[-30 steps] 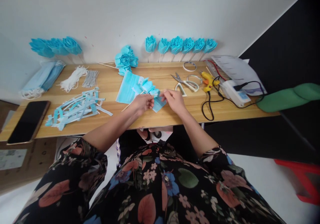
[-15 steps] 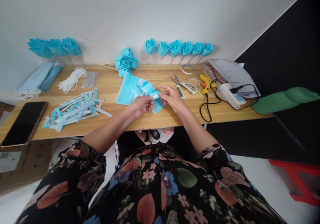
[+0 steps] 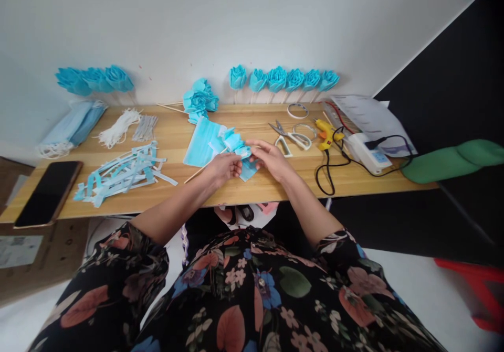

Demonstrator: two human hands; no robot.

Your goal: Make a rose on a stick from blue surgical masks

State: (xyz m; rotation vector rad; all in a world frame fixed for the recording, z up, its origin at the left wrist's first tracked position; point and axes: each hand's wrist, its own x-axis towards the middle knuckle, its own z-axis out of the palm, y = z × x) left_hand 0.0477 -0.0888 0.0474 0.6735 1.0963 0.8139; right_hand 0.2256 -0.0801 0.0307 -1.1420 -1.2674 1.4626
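My left hand [image 3: 225, 167] is closed, its thumb and fingers pinching a small blue fabric flower [image 3: 233, 140] low in its folds. A thin wooden stick [image 3: 200, 172] slants out beside that hand; its join to the flower is hidden. My right hand [image 3: 270, 158] bends over the flower's right side, with thumb and fingertips closed on a folded edge of the blue fabric. Under and behind both hands a flat blue mask sheet [image 3: 200, 145] lies on the wooden table [image 3: 173, 147].
Cut strips [image 3: 122, 173], white cords [image 3: 118, 128], stacked masks [image 3: 74, 126] and a phone [image 3: 48, 193] lie left. Finished blue flowers [image 3: 276, 79] lean on the wall. Scissors [image 3: 291, 134], a tape roll [image 3: 297, 110], a yellow glue gun [image 3: 326, 134] and a power strip [image 3: 368, 152] sit right.
My right hand has shifted slightly, its fingers curling lower over the fabric edge. More of the wooden stick shows beside my left hand. The whole view has shifted a little.
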